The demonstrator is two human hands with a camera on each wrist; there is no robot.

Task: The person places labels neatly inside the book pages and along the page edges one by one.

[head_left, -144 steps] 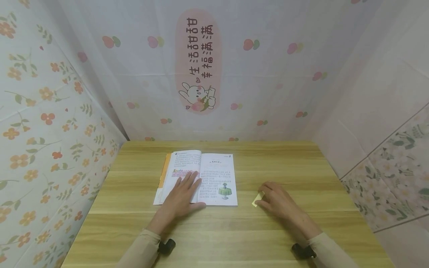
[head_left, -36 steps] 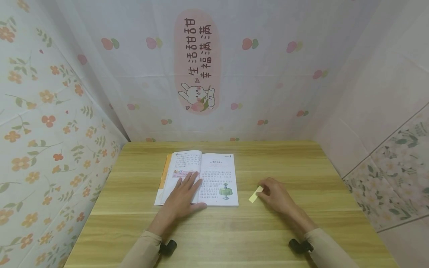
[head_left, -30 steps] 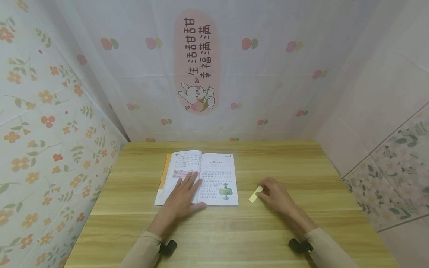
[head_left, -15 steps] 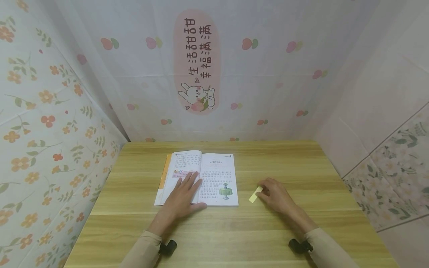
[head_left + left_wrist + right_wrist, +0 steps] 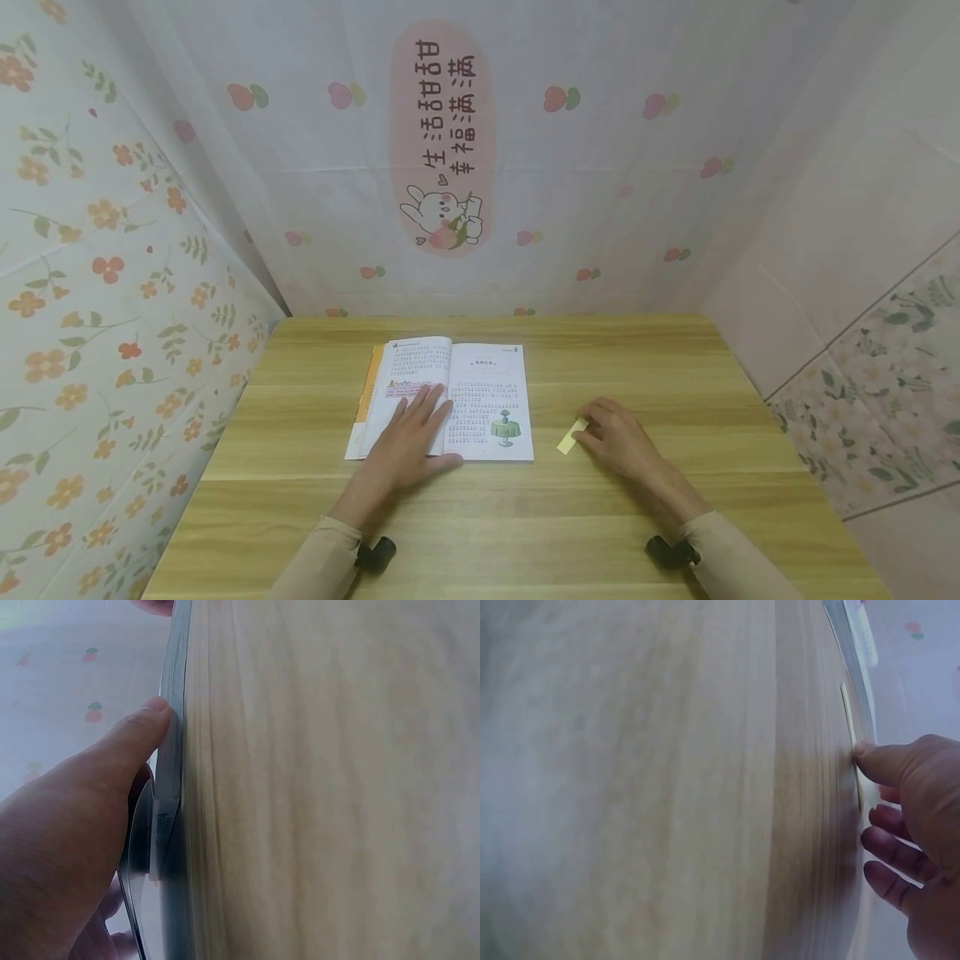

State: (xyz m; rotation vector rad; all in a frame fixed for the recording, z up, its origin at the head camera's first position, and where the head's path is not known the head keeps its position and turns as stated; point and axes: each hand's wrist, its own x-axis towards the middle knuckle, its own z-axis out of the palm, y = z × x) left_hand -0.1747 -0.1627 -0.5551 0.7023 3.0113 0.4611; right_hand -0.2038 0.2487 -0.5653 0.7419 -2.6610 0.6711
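Yellow slip [image 5: 568, 442] on the desk [image 5: 637, 358], right of the book and apart from it, set at a slant, its far end by the right hand [image 5: 618, 442]. That hand pinches the slip: thumb tip on it, other fingers curved round on the far side; right wrist view shows the slip edge-on, low at the desk surface, thumb touching. Open book [image 5: 486, 367] lies left of the slip, printed text on both pages, drawing of a green-clothed round table [image 5: 506, 429] low on the right page, orange strip [image 5: 367, 387] sticking out past the left page. Left hand [image 5: 405, 446] rests on the book, fingers extended and spread over the left page near the fold, thumb out along the bottom edge; no grip. Both forearms in beige sleeves [image 5: 318, 558], small black device [image 5: 375, 554] at each wrist. Desk has wood grain. Behind it, white cloth [image 5: 637, 183] with fruit prints and a pink panel [image 5: 410, 108] with writing and a rabbit. Orange-flower cloth [image 5: 75, 333] on the left side, pale floral one [image 5: 892, 375] on the right.
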